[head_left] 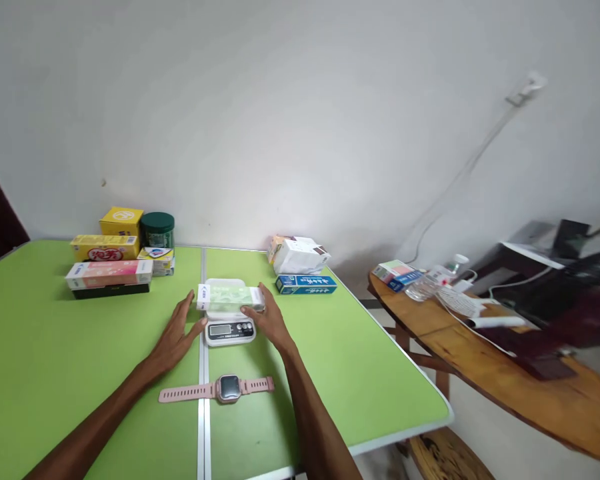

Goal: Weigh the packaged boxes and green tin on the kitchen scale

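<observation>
A long pale green and white toothpaste box lies across the platform of a white digital scale, or just above it; I cannot tell which. My right hand grips the box's right end between thumb and fingers. Beside the left end, my left hand is open, thumb and fingers apart, close to the box and the scale's edge. The scale's grey display and its buttons face me. Nearer to me, a pink-strapped smartwatch is stretched out flat on the green table.
At the back left stand yellow boxes, a pink and white box on a black one, and a dark green jar. A blue box and a white package are at the back right. A cluttered wooden table stands further right.
</observation>
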`<action>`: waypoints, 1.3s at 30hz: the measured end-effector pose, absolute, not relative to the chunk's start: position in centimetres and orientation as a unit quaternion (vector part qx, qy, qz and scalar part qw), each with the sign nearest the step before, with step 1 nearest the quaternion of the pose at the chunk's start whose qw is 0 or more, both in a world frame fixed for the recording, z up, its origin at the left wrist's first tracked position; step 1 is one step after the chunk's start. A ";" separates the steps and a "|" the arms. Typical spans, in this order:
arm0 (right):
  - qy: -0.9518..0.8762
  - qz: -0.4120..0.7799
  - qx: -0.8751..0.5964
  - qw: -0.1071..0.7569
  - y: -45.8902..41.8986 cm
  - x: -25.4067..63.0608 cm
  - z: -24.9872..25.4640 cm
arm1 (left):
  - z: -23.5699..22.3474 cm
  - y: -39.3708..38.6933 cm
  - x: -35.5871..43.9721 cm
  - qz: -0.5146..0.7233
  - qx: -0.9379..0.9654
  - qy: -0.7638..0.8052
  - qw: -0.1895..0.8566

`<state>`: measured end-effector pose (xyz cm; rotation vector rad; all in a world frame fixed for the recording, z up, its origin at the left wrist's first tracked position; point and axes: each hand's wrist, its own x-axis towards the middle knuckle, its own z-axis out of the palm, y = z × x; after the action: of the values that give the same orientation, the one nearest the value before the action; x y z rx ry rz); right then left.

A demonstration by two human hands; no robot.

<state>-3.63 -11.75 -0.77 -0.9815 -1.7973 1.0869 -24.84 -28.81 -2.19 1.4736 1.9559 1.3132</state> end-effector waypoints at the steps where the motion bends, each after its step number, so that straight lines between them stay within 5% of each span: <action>1: -0.704 0.459 -0.381 0.386 -11.4 -3.4 -0.5 | -2.1 -28.1 -25.3 0.466 0.520 0.694 0.177; 6: -0.701 0.514 -0.351 0.348 -10.1 -1.7 0.8 | -0.3 -24.5 -27.2 0.444 0.533 0.700 0.168; 13: -0.618 0.528 -0.354 0.462 -6.9 3.8 0.6 | 5.1 -18.5 -22.4 0.399 0.604 0.674 0.148; 19: -0.557 0.402 -0.449 0.571 0.1 9.4 -0.2 | 4.1 -7.4 -13.0 0.427 0.628 0.632 0.155; 24: -0.590 0.291 -0.515 0.550 5.6 11.4 -1.2 | 2.0 -2.0 -9.2 0.408 0.617 0.657 0.145; 33: -0.625 0.202 -0.544 0.523 6.0 11.0 -2.5 | 2.4 -2.2 -9.1 0.360 0.607 0.699 0.115; 39: -0.683 0.173 -0.492 0.511 -1.7 10.8 -4.4 | 2.8 -11.6 -13.7 0.437 0.641 0.625 0.088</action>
<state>10.84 -1.71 -4.43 -1.1845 -1.6441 0.4163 -13.75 -11.56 2.83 1.9071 1.8594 1.3014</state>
